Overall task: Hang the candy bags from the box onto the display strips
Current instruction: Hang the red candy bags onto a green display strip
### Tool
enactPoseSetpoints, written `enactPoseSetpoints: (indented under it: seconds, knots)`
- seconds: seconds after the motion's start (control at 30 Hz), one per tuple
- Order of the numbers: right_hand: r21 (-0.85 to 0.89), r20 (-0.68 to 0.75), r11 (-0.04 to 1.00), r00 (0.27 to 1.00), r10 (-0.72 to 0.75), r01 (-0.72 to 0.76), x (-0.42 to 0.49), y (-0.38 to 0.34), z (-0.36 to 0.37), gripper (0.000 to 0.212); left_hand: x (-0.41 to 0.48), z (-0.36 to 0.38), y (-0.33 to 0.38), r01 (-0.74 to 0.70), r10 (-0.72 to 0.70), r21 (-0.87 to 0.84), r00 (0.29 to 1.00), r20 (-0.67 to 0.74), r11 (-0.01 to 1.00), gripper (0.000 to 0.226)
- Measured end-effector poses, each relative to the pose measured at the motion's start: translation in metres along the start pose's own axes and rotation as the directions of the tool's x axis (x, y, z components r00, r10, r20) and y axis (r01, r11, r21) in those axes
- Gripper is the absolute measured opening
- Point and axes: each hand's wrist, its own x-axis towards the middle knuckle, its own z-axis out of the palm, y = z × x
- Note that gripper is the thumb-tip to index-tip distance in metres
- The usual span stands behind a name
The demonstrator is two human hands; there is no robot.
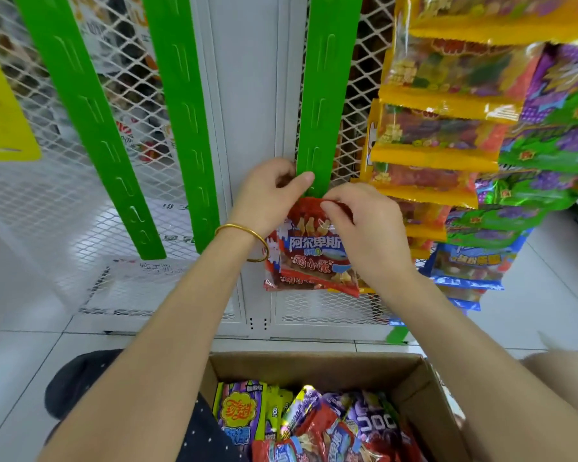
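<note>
Now the red candy bag [311, 251] is held at the centre of the frame, its top edge raised to the lower end of the green display strip [321, 105] that comes down from the top middle. The left hand [267, 198] pinches that strip between thumb and curled fingers, most likely to keep the thin plastic from swinging away. The right hand [357, 221] pinches the top seam of the bag with its fingers bent, so the hanging hole can be pushed onto one of the strip's hooks. If the hole has already caught a hook I cannot tell, because both hands cover that place.

The bag is glossy, crinkled film, flat and a little puffed, with a blue label band across it. The strip is smooth, stiff plastic with narrow cut tabs along its length; two more green strips [90, 121] hang bare at the upper left, in front of a white metal mesh panel [47, 195]. At the right of the frame, yellow-edged bags [447, 108] and purple-and-green bags [554, 138] already hang in overlapping rows, each one covering the top of the next (this saves room and shows every front).

At the bottom, the open cardboard box [424, 388] stands on the tiled floor [20, 355] close to the person, within easy reach, and holds many more shiny bags [314, 425]. I judge that much hanging remains.
</note>
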Motion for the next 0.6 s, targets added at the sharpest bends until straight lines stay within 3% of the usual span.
enactPoseSetpoints:
  seconds: [0.23, 0.6]
  knots:
    - [0.008, -0.154, 0.998, 0.986, 0.064, -0.064, 0.004, -0.013, 0.013, 0.014, -0.004, -0.006, 0.000, 0.067, -0.057, -0.190, 0.997, 0.056, 0.979, 0.030]
    - [-0.035, -0.065, 0.993, 0.992, 0.107, -0.109, 0.006, -0.018, 0.017, 0.012, -0.007, -0.009, -0.002, 0.151, -0.137, -0.376, 0.989, 0.064, 0.914, 0.017]
